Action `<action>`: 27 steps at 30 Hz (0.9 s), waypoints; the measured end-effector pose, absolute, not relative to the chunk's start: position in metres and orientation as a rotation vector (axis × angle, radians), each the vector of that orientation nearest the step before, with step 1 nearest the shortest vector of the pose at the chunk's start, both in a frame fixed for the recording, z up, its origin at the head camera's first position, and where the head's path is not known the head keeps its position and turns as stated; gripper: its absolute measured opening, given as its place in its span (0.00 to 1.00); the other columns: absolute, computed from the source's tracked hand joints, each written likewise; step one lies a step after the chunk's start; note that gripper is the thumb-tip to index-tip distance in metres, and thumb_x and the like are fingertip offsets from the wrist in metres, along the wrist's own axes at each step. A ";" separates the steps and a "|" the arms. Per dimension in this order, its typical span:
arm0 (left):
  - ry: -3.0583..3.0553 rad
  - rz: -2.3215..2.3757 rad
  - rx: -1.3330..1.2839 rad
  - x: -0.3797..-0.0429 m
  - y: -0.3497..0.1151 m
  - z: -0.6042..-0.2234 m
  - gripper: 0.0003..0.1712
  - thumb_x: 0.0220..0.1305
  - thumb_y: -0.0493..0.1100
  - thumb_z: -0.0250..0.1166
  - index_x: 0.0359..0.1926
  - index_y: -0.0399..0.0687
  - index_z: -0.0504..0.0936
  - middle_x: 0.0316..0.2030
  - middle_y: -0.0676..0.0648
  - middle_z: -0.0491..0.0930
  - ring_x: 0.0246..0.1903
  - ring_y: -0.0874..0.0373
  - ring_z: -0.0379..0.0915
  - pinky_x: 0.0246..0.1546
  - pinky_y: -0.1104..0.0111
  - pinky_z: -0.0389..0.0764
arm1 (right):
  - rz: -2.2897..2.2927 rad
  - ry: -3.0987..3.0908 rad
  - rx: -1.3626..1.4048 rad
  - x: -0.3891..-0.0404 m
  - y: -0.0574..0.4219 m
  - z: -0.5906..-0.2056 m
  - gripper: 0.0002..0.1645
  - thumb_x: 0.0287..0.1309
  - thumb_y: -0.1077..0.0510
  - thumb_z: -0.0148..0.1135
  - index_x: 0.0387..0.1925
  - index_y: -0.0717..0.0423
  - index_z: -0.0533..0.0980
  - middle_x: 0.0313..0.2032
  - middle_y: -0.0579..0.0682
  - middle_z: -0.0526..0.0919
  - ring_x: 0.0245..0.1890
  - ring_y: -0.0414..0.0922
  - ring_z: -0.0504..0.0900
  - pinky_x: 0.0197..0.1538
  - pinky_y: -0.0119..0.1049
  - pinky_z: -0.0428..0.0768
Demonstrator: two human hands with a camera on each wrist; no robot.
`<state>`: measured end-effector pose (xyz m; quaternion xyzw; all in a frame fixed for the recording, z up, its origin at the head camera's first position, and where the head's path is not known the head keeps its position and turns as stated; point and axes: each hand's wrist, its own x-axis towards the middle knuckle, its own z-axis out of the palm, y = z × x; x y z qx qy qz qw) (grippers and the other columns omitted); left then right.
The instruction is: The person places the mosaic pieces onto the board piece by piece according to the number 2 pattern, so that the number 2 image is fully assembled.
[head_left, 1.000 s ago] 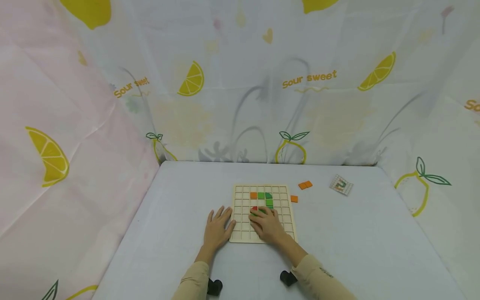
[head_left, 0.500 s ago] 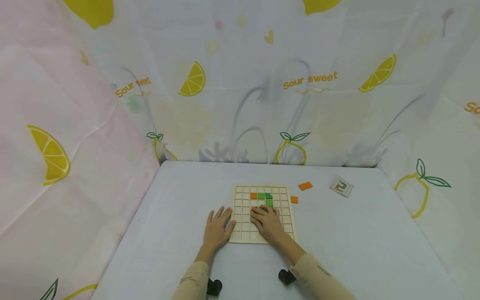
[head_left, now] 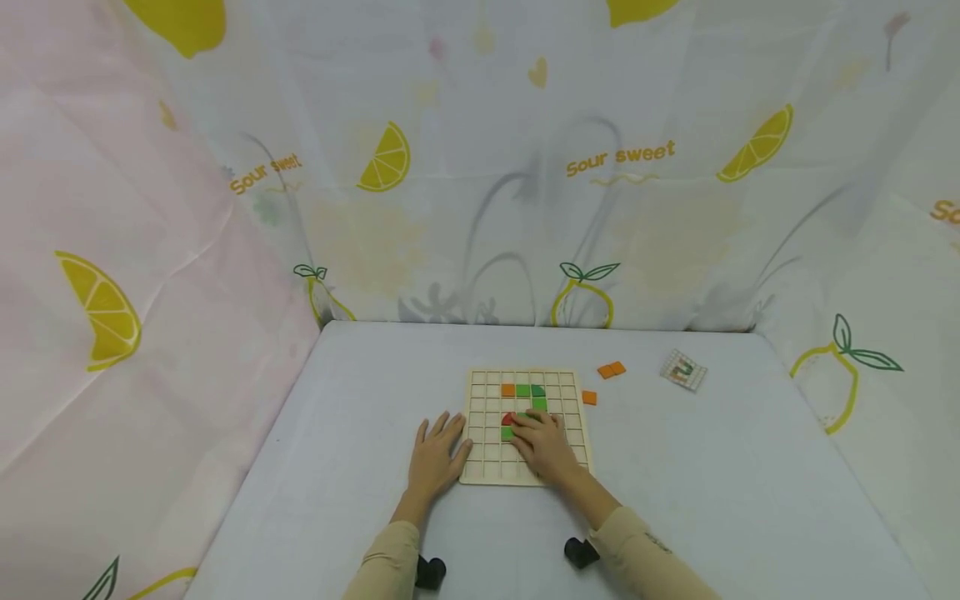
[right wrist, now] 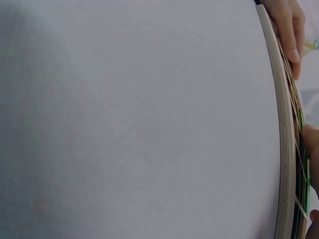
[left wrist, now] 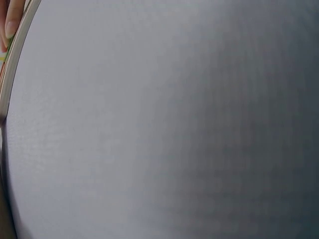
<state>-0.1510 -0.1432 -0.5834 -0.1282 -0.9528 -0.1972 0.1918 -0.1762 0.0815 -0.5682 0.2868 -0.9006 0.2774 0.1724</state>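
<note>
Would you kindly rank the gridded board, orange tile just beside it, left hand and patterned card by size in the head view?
1. Gridded board
2. Left hand
3. Patterned card
4. Orange tile

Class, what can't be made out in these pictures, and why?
Squares of the board beneath the right hand: head view, hidden by that hand.
Fine details of the small card: head view, too small.
Lettering on the right sleeve: head view, too small.
Much of the left hand: right wrist view, cut by top edge.
</note>
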 end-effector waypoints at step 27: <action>-2.666 -0.522 -0.357 -0.152 -0.143 -0.586 0.25 0.61 0.50 0.60 0.55 0.42 0.78 0.55 0.46 0.78 0.60 0.47 0.68 0.63 0.46 0.59 | 0.984 -2.611 0.266 -0.214 0.179 -0.573 0.22 0.50 0.68 0.60 0.50 0.69 0.76 0.50 0.66 0.78 0.50 0.66 0.71 0.50 0.63 0.68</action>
